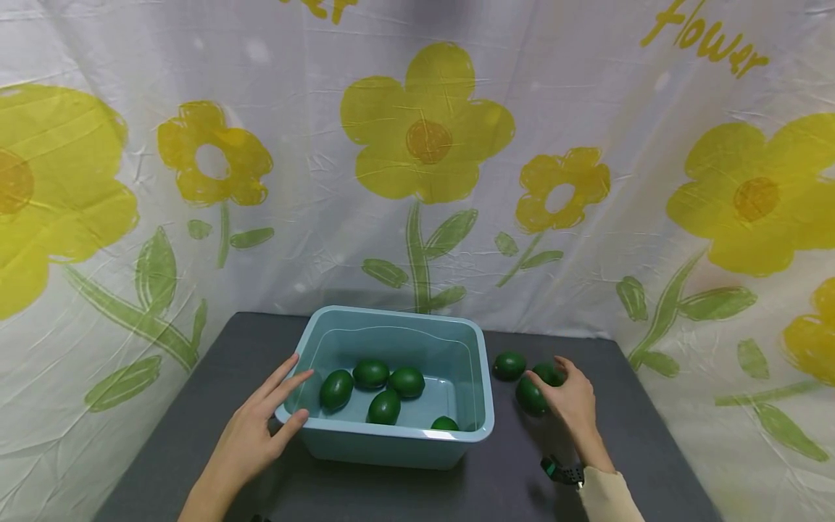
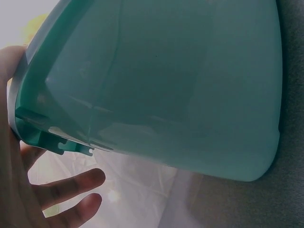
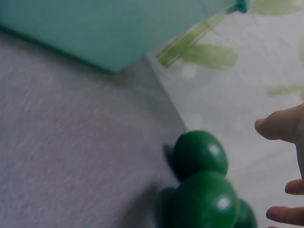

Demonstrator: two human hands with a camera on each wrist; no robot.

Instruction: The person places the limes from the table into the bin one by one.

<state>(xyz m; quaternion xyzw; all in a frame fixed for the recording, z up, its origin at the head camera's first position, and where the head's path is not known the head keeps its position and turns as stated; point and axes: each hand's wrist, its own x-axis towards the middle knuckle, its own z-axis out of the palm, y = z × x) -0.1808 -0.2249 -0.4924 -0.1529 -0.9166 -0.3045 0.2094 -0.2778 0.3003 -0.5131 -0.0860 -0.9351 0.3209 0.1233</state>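
Note:
A light blue plastic tub (image 1: 466, 370) stands mid-table and holds several dark green oval fruits (image 1: 370, 374). My left hand (image 1: 301, 396) rests at the tub's near left corner, thumb on the rim, fingers straight along the outer wall; the left wrist view shows the tub's wall (image 2: 166, 85) and spread fingers (image 2: 71, 185). Right of the tub, three more green fruits (image 1: 509, 365) lie on the table. My right hand (image 1: 544, 368) arches over the nearer two. In the right wrist view its fingers (image 3: 280, 126) stand apart from the fruits (image 3: 204, 202).
The table (image 1: 215, 362) is dark grey. A white cloth with yellow flowers (image 1: 427, 123) hangs close behind and along both sides. A watch (image 1: 564, 473) sits on the right wrist. The tub's corner (image 3: 95, 28) lies left of the loose fruits.

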